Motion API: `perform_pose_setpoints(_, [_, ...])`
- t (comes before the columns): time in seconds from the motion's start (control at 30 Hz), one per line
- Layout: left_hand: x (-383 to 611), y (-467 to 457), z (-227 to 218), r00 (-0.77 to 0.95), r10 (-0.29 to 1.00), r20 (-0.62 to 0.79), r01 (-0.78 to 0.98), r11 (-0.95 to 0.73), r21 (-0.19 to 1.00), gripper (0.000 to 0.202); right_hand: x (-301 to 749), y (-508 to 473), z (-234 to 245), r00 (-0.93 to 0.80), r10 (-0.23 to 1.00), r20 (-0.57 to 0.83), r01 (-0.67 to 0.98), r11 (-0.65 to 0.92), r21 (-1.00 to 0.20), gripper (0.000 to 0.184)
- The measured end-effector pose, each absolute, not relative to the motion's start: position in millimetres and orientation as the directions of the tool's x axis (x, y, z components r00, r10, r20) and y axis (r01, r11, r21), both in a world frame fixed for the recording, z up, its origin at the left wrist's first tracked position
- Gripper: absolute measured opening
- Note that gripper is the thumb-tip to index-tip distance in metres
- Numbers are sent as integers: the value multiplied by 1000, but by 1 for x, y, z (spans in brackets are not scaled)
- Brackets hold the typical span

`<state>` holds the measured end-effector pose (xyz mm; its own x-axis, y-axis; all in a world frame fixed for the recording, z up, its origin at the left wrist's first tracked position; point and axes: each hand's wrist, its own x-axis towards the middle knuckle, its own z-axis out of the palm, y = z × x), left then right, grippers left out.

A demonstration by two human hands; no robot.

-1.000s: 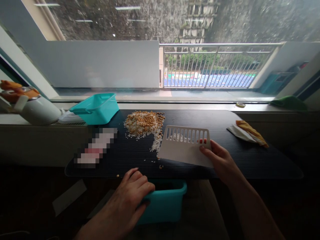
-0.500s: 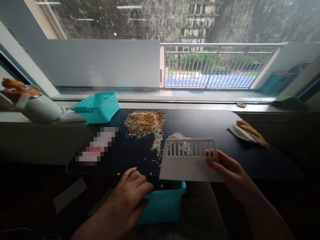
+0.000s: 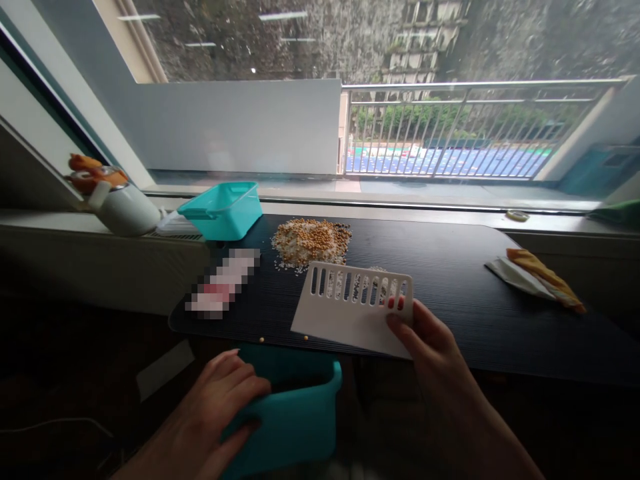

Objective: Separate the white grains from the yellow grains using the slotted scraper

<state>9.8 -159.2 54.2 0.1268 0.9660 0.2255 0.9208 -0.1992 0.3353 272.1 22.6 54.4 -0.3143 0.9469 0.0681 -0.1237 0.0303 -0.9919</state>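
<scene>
My left hand (image 3: 220,390) grips the rim of a teal plastic bin (image 3: 300,423) just below the table's front edge. Between the thumb and fingers of my right hand (image 3: 437,347) is a white flat scraper (image 3: 345,320) with a row of slots along its far edge. It is tilted over the black table (image 3: 425,247), and some white rice grains show through the slots and behind it. Beyond the scraper lies a pile of yellow beans mixed with rice (image 3: 315,241), with darker bits at its right side. Most of the bin's inside is dark.
Another teal bin (image 3: 233,217) stands at the table's back left, near a grey mug-like container (image 3: 130,210) on the sill. A blurred-out item (image 3: 225,287) lies at left. A yellow and white folded packet (image 3: 537,277) rests at right. Loose beans (image 3: 261,340) sit along the front edge.
The view has turned, so the table appears further right. My right hand has moved the scraper left across the table, over the rice trail. My left hand and the bin have shifted left.
</scene>
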Motion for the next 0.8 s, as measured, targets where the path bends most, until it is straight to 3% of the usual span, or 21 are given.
perform_pose_setpoints(0.2, [-8,-162,61,245,922,299,934,-307,181,44,257,16,42,-267,955,127,-124,97,-987,26])
perform_pose_setpoints(0.43, [-4,-158,61,160,960,231,916,-232,327,38,248,2,39,-413,899,149,-80,127,-989,19])
perform_pose_setpoints(0.6, [-11,-159,66,207,958,197,933,-254,256,40,222,2,43,-438,877,196,-103,168,-980,19])
perform_pose_setpoints(0.8, [-2,-153,67,188,955,228,921,-252,297,39,224,0,37,-396,901,177,-84,157,-984,25])
